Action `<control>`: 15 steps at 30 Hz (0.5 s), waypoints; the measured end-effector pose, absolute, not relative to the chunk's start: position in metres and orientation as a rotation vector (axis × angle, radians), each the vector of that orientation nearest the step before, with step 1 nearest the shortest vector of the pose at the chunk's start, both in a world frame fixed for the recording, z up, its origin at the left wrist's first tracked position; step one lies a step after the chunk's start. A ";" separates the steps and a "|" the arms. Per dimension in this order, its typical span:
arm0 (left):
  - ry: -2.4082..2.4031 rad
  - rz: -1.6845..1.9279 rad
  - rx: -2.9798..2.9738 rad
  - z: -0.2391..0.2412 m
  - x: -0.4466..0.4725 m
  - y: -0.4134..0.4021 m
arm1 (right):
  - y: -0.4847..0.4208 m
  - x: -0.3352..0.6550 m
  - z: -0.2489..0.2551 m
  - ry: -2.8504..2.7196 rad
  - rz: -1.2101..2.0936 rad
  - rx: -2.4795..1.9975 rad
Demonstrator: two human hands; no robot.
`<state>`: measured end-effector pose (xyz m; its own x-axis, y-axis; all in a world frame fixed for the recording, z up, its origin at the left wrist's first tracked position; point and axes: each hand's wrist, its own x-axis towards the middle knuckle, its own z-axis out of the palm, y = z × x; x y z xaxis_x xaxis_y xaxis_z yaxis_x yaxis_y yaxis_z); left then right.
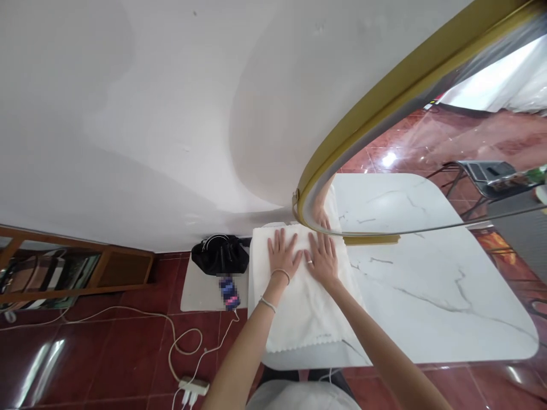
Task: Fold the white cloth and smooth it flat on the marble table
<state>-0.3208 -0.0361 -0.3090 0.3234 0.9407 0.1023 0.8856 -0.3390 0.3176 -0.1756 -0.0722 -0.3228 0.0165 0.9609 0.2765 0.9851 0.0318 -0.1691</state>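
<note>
A white cloth [299,313] lies spread on the left end of a white marble table [427,285]. Both of my hands rest flat on its far part, fingers stretched out and pointing toward the wall. My left hand [282,251] has bracelets at the wrist. My right hand [322,257] lies beside it with a ring on one finger. Neither hand holds anything. The cloth's scalloped near edge hangs close to the table's front edge.
A gold-framed mirror [384,102] leans on the wall behind the table and reflects the tabletop. Left of the table, a black bag [220,254] and a phone [229,293] on a cable sit on a low white surface. A power strip [194,388] lies on the red tile floor.
</note>
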 end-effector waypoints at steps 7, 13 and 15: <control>1.732 0.357 2.306 -0.304 -0.323 0.019 | -0.007 -0.203 -0.317 -1.902 0.071 -2.185; 1.664 0.234 2.410 -0.303 -0.338 -0.008 | -0.022 -0.197 -0.308 -2.071 0.055 -2.081; 1.585 0.214 2.473 -0.302 -0.346 -0.032 | -0.046 -0.192 -0.308 -2.178 0.000 -1.962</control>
<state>-0.3463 -0.0320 -0.3022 0.4160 0.9092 0.0157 0.8809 -0.4072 0.2410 -0.1923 -0.0462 -0.3077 -0.0919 0.9836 0.1554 0.9836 0.1140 -0.1398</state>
